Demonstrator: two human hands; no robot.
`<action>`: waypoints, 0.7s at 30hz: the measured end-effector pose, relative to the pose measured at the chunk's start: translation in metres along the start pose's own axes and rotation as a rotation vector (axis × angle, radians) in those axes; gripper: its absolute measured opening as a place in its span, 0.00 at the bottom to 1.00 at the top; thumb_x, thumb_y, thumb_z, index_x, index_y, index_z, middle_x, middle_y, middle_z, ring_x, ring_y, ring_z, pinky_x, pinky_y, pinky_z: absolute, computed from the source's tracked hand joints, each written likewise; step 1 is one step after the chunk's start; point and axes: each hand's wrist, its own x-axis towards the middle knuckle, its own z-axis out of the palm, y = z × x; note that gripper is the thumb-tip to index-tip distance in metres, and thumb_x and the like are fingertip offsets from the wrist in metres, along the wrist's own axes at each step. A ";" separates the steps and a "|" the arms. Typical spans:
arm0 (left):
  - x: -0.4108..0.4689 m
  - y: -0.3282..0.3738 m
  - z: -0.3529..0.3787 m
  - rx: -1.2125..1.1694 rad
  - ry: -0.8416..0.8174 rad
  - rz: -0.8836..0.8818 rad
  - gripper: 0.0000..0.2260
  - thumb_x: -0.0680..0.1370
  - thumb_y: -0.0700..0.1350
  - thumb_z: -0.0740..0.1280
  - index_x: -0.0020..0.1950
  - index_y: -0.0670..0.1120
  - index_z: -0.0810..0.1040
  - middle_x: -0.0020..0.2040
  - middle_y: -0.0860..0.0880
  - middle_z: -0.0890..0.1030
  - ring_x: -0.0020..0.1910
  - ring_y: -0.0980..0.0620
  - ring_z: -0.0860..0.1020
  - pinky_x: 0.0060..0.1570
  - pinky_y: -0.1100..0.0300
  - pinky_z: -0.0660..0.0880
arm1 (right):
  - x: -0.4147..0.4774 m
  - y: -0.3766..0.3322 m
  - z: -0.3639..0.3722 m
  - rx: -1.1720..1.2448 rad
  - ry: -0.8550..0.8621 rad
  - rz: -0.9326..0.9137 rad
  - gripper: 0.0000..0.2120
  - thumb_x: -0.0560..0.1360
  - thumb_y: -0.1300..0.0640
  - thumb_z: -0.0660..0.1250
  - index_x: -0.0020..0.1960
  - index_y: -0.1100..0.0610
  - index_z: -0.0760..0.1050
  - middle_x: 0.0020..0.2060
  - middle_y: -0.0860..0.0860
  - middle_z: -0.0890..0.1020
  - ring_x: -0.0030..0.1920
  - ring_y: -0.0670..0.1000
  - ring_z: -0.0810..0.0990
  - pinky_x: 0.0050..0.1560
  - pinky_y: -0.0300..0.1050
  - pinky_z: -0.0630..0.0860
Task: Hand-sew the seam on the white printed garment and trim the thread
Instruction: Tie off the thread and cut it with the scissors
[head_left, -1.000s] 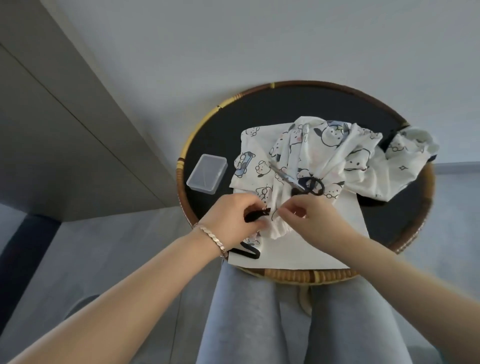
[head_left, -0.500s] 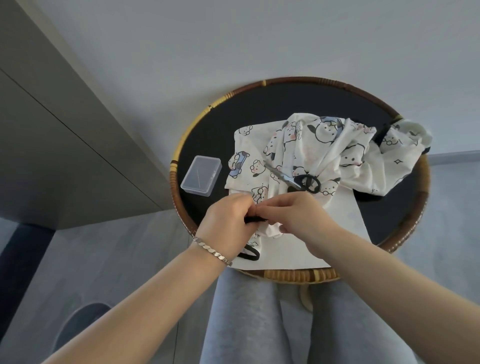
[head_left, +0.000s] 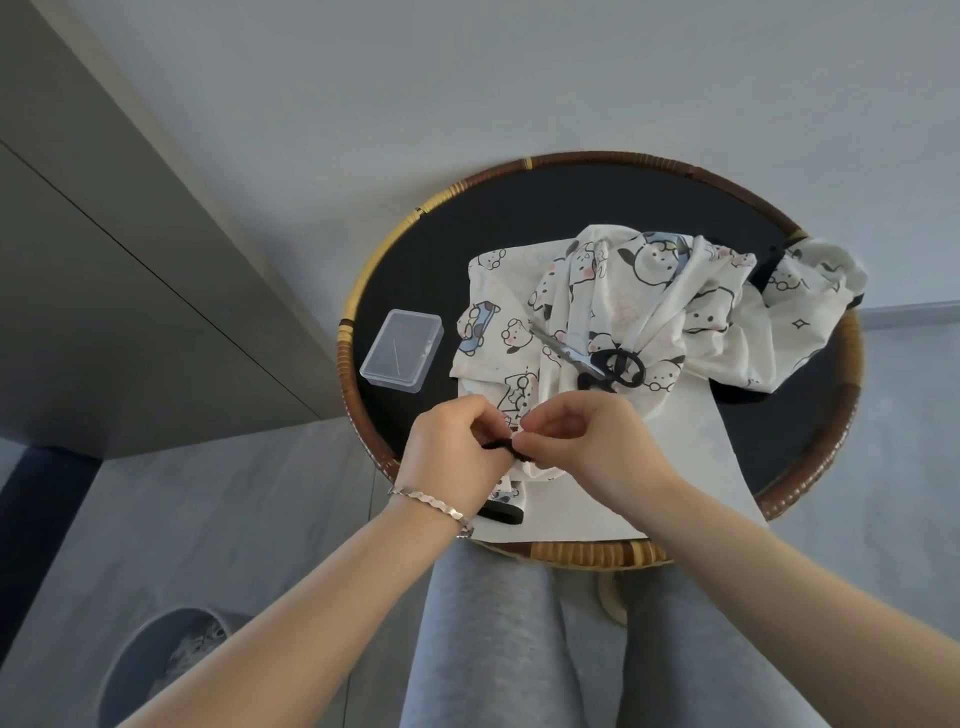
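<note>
Where the seated person's grey-clad knees reach its near rim, a round table (head_left: 597, 158) with a woven rim and black top carries all items.

White printed garment (head_left: 675, 312): crumpled heap across the centre and right of the table, far-right part draped over the rim, near edge drawn toward the person.

White sheet (head_left: 691, 467): lies under the garment and reaches the near rim.

Left hand (head_left: 452, 452) and right hand (head_left: 592, 441): fingers curled, fingertips meeting, both pinching the garment's black trim (head_left: 498, 444) at that near edge, above the sheet. Needle and thread: cannot tell, too small.

Clear lidded box (head_left: 402, 349): left of the garment, apart from it.

Scissors (head_left: 597, 364): black handles, lying on the garment just beyond the right hand, blades pointing far-left.

Bracelet (head_left: 431, 501): on the left wrist.
</note>
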 end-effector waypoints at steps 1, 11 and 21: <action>0.001 0.000 -0.001 -0.057 -0.037 -0.031 0.10 0.67 0.35 0.71 0.34 0.50 0.76 0.33 0.54 0.79 0.34 0.58 0.77 0.33 0.73 0.72 | -0.001 0.000 -0.001 0.029 0.009 -0.009 0.05 0.68 0.64 0.72 0.38 0.57 0.78 0.30 0.51 0.81 0.25 0.40 0.77 0.31 0.30 0.74; -0.001 0.005 -0.002 -0.306 -0.215 -0.014 0.09 0.70 0.42 0.72 0.39 0.57 0.77 0.37 0.56 0.80 0.34 0.53 0.78 0.37 0.60 0.78 | -0.002 0.007 -0.006 0.283 0.151 -0.044 0.09 0.74 0.67 0.65 0.42 0.54 0.75 0.32 0.52 0.79 0.29 0.42 0.78 0.39 0.33 0.78; -0.004 0.003 0.000 -0.272 -0.042 0.087 0.09 0.72 0.42 0.70 0.43 0.57 0.79 0.38 0.56 0.81 0.39 0.57 0.79 0.41 0.63 0.77 | -0.013 0.002 -0.001 0.305 0.163 0.165 0.09 0.72 0.54 0.69 0.36 0.57 0.78 0.31 0.49 0.79 0.30 0.44 0.76 0.36 0.37 0.75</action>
